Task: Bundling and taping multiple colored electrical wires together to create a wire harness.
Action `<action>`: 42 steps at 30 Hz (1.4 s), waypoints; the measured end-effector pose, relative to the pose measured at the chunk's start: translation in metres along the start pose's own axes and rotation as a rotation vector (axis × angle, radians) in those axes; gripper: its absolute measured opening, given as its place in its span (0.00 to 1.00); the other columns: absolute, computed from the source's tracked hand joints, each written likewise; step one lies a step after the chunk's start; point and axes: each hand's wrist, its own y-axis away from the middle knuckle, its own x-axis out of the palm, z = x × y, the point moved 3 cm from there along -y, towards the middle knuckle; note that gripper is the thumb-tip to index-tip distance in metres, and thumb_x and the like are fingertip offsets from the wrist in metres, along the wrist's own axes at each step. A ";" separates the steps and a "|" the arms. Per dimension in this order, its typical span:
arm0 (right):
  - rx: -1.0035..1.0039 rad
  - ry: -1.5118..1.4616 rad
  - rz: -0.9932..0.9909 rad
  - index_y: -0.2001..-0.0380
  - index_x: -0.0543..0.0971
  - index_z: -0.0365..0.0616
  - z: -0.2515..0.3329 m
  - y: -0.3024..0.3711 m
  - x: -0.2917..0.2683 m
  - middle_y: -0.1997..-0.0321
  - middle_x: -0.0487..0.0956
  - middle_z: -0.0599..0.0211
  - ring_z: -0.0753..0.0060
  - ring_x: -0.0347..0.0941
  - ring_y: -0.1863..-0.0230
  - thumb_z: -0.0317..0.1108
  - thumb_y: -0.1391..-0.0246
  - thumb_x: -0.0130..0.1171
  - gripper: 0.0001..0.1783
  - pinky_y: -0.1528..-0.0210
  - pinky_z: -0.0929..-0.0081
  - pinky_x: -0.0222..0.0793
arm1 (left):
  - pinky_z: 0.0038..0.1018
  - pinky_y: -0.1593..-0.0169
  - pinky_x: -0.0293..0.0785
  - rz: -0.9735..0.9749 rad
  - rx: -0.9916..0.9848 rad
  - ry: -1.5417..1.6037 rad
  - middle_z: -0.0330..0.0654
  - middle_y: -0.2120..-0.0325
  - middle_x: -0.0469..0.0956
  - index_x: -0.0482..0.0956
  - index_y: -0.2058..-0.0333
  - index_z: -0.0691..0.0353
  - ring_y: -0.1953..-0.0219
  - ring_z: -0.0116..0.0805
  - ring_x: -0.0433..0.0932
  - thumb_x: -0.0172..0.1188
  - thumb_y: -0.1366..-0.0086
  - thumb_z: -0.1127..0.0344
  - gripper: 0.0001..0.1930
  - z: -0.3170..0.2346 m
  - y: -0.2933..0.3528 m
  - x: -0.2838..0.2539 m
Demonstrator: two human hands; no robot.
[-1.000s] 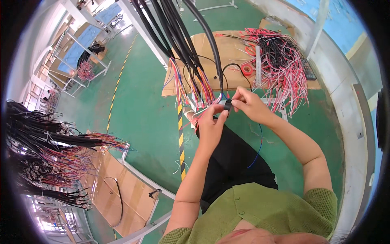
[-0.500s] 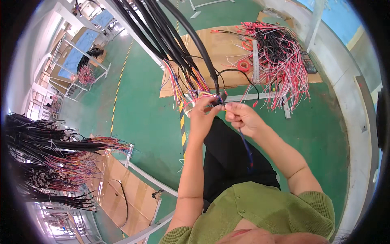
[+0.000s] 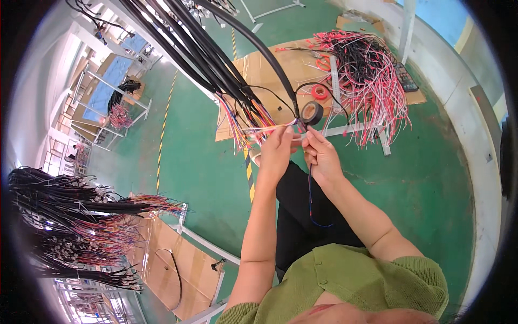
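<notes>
My left hand (image 3: 276, 154) pinches thin coloured wires near the end of a thick black cable (image 3: 272, 62). Close beside it, my right hand (image 3: 324, 157) is closed with fingertips on thin wires, and a dark blue wire (image 3: 311, 197) hangs down from it. Just beyond my fingertips a roll of black tape (image 3: 312, 112) is at the cable's end; what supports it is hidden. To the left of my hands, more black cables (image 3: 208, 59) hang down and fan out into red, yellow, white and blue wires (image 3: 232, 120).
Cardboard on a table (image 3: 253, 70) lies ahead, bearing a heap of red and black wires (image 3: 372, 81), red tape (image 3: 319, 92), a white ruler (image 3: 335, 81) and a calculator (image 3: 406, 77). At the left hang cable bundles (image 3: 81, 210) beside a cardboard-topped frame (image 3: 189, 270).
The black tape roll, mostly hidden behind my hands before, now shows beyond them. My left hand has moved slightly down and right. The blue wire hangs further left of my right hand.
</notes>
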 end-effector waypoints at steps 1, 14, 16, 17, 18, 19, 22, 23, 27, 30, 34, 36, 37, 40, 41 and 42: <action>0.011 -0.101 -0.006 0.50 0.71 0.40 0.000 -0.001 -0.002 0.73 0.73 0.73 0.92 0.58 0.81 0.30 0.40 0.54 0.15 0.84 0.91 0.47 | 0.26 0.60 0.76 0.002 0.003 0.001 0.47 0.64 0.81 0.70 0.48 0.70 0.61 0.34 0.81 0.49 0.30 0.59 0.20 -0.005 0.001 0.003; -1.104 1.061 0.047 0.55 0.79 0.39 0.039 0.015 -0.016 0.75 0.77 0.71 0.83 0.67 0.81 0.22 0.43 0.55 0.13 0.80 0.79 0.62 | 0.23 0.68 0.78 0.143 -0.045 0.220 0.47 0.65 0.81 0.71 0.60 0.63 0.70 0.33 0.82 0.51 0.32 0.62 0.10 -0.022 0.008 0.008; -1.400 1.466 0.284 0.55 0.79 0.39 0.051 0.027 -0.001 0.75 0.77 0.67 0.76 0.69 0.80 0.18 0.46 0.55 0.15 0.79 0.76 0.65 | 0.27 0.62 0.79 0.372 -0.226 0.524 0.49 0.62 0.79 0.71 0.58 0.62 0.64 0.36 0.81 0.47 0.30 0.59 0.12 -0.030 0.021 0.001; -1.391 1.467 0.287 0.55 0.79 0.39 0.054 0.028 0.003 0.75 0.77 0.67 0.76 0.69 0.80 0.18 0.46 0.55 0.15 0.79 0.76 0.65 | 0.30 0.57 0.78 0.385 -0.267 0.480 0.48 0.63 0.78 0.67 0.54 0.63 0.59 0.36 0.80 0.49 0.31 0.61 0.13 -0.032 0.022 -0.003; -1.369 1.473 0.360 0.55 0.79 0.41 0.056 0.029 0.008 0.75 0.77 0.65 0.70 0.69 0.80 0.19 0.48 0.57 0.16 0.76 0.73 0.67 | 0.30 0.57 0.78 0.380 -0.269 0.483 0.48 0.63 0.78 0.67 0.54 0.63 0.59 0.36 0.80 0.49 0.31 0.61 0.13 -0.031 0.024 0.000; -1.347 1.478 0.432 0.54 0.79 0.42 0.055 0.030 0.010 0.75 0.77 0.63 0.63 0.69 0.80 0.20 0.49 0.58 0.17 0.74 0.70 0.69 | 0.31 0.56 0.78 0.322 -0.184 0.287 0.47 0.62 0.78 0.65 0.52 0.63 0.60 0.36 0.80 0.51 0.32 0.62 0.15 -0.031 0.025 0.002; -1.178 1.268 0.332 0.59 0.78 0.40 0.045 0.028 0.010 0.77 0.75 0.70 0.77 0.67 0.81 0.22 0.46 0.56 0.11 0.81 0.76 0.61 | 0.29 0.54 0.76 0.247 -0.083 0.136 0.47 0.58 0.75 0.60 0.48 0.63 0.57 0.33 0.78 0.57 0.36 0.67 0.20 -0.023 0.023 0.001; -1.181 1.267 0.333 0.59 0.78 0.40 0.044 0.030 0.010 0.77 0.75 0.70 0.77 0.67 0.81 0.22 0.46 0.56 0.11 0.81 0.76 0.61 | 0.30 0.51 0.74 0.166 0.064 0.009 0.48 0.57 0.76 0.61 0.49 0.65 0.55 0.35 0.77 0.58 0.37 0.67 0.21 -0.018 0.021 -0.001; -0.155 0.738 0.222 0.61 0.75 0.42 0.037 0.030 0.005 0.82 0.67 0.79 0.88 0.56 0.84 0.30 0.40 0.54 0.06 0.84 0.85 0.48 | 0.28 0.46 0.69 0.084 0.293 -0.104 0.50 0.54 0.75 0.61 0.48 0.66 0.50 0.37 0.74 0.60 0.39 0.70 0.23 -0.008 0.019 -0.004; 0.227 0.308 0.208 0.63 0.74 0.43 0.031 0.036 0.003 0.83 0.62 0.82 0.91 0.51 0.84 0.34 0.39 0.53 0.07 0.84 0.89 0.42 | 0.28 0.46 0.69 0.153 0.340 0.091 0.49 0.54 0.75 0.61 0.47 0.65 0.50 0.36 0.74 0.60 0.40 0.71 0.24 -0.003 0.020 0.002; 0.427 0.141 0.274 0.62 0.73 0.44 0.025 0.044 0.002 0.83 0.61 0.82 0.92 0.50 0.84 0.34 0.39 0.53 0.07 0.85 0.90 0.41 | 0.27 0.49 0.71 0.078 0.442 -0.013 0.47 0.56 0.76 0.63 0.47 0.65 0.53 0.34 0.76 0.59 0.41 0.76 0.24 -0.002 0.019 0.002; 0.448 0.125 0.286 0.61 0.73 0.44 0.018 0.048 0.002 0.83 0.61 0.81 0.92 0.50 0.84 0.34 0.39 0.52 0.07 0.86 0.90 0.41 | 0.25 0.56 0.74 -0.027 0.382 -0.196 0.45 0.61 0.78 0.65 0.49 0.65 0.58 0.31 0.78 0.59 0.43 0.79 0.22 0.002 0.016 0.000; 0.471 0.109 0.297 0.60 0.73 0.45 0.014 0.051 0.003 0.83 0.61 0.81 0.92 0.50 0.84 0.33 0.39 0.52 0.06 0.86 0.90 0.41 | 0.25 0.56 0.74 -0.029 0.385 -0.194 0.45 0.61 0.78 0.65 0.49 0.65 0.58 0.31 0.78 0.59 0.43 0.79 0.22 0.005 0.016 0.000; 0.337 0.090 0.205 0.58 0.74 0.44 0.014 0.055 0.004 0.82 0.61 0.81 0.91 0.51 0.84 0.32 0.39 0.52 0.08 0.86 0.91 0.41 | 0.18 0.66 0.69 -0.127 0.332 -0.270 0.35 0.68 0.75 0.68 0.54 0.64 0.67 0.19 0.73 0.58 0.42 0.81 0.17 0.002 0.017 0.004; 0.288 0.103 0.183 0.57 0.73 0.44 0.015 0.055 0.003 0.81 0.62 0.81 0.91 0.51 0.83 0.32 0.39 0.52 0.09 0.85 0.91 0.41 | 0.18 0.67 0.68 -0.060 0.281 -0.160 0.33 0.70 0.75 0.68 0.55 0.63 0.68 0.18 0.73 0.58 0.42 0.81 0.17 0.000 0.019 0.009; 0.290 0.103 0.183 0.57 0.73 0.44 0.015 0.054 0.003 0.81 0.62 0.81 0.91 0.51 0.83 0.32 0.39 0.52 0.09 0.85 0.91 0.41 | 0.17 0.68 0.68 0.007 0.228 -0.052 0.32 0.72 0.74 0.68 0.55 0.63 0.70 0.17 0.72 0.58 0.41 0.81 0.16 -0.005 0.023 0.013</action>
